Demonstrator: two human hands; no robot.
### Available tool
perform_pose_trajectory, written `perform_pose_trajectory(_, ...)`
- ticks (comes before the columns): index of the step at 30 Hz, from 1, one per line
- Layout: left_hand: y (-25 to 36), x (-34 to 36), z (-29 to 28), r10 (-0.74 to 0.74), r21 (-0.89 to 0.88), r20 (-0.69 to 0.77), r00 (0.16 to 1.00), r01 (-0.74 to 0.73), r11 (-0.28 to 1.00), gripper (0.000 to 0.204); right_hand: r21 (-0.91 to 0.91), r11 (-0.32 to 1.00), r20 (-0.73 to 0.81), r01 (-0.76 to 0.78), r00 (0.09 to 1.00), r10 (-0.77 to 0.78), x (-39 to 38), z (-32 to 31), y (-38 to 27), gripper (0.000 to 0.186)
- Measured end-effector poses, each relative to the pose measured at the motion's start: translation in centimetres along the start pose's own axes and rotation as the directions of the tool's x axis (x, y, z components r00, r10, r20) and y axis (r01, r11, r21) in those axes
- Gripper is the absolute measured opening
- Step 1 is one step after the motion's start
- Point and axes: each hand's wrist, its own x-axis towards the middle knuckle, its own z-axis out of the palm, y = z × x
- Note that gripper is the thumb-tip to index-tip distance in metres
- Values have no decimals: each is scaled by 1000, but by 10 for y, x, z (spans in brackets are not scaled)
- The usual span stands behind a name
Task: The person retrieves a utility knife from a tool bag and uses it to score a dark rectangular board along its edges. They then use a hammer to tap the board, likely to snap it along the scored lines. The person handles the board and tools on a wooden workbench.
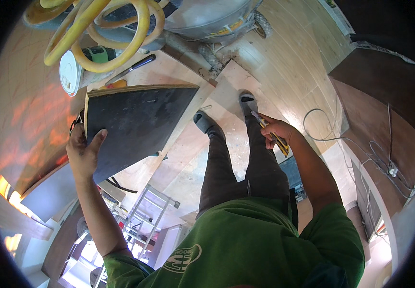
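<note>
While blk panel (133,120) sits just R of part-curled L hand (83,152) gripping its edge, R hand (279,129) wraps yel knife (281,144).

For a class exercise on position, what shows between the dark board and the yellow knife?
In the head view, the left lower leg and right lower leg show between the dark board and the yellow knife, with pale floor separating the legs.

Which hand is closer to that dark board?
The left: the left hand grips the dark board by its left edge, thumb on its face. The right hand is apart, off to the board's right, holding a yellow knife.
</note>
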Motion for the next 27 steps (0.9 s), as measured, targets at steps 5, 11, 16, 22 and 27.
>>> perform_pose_trajectory(5, -1, 1, -1, -30, 42, 12, 999, 29, 999, 22, 121, 992, -225, -21, 973, 48, 11, -14, 22, 61)
perform_pose_trajectory(11, -3, -7, 1, -20, -38, 1, 1000, 20, 999, 24, -60, 988, -176, -139, 976, 127, -17, 2, -6, 35)
perform_pose_trajectory(16, -1, -8, 1, 5, -11, 3, 1000, -5, 1000, 23, 103, 992, 268, 71, 959, -96, -50, -3, -22, 48)
perform_pose_trajectory(22, 10, -16, 1, -42, -33, 51, 998, 44, 998, 22, -50, 992, -607, -113, 792, 59, -21, -25, 39, 24)
perform_pose_trajectory(27, 14, -32, -1, -30, 91, 43, 999, 26, 996, 26, 109, 988, -187, 106, 979, -84, -66, 11, 9, 26)
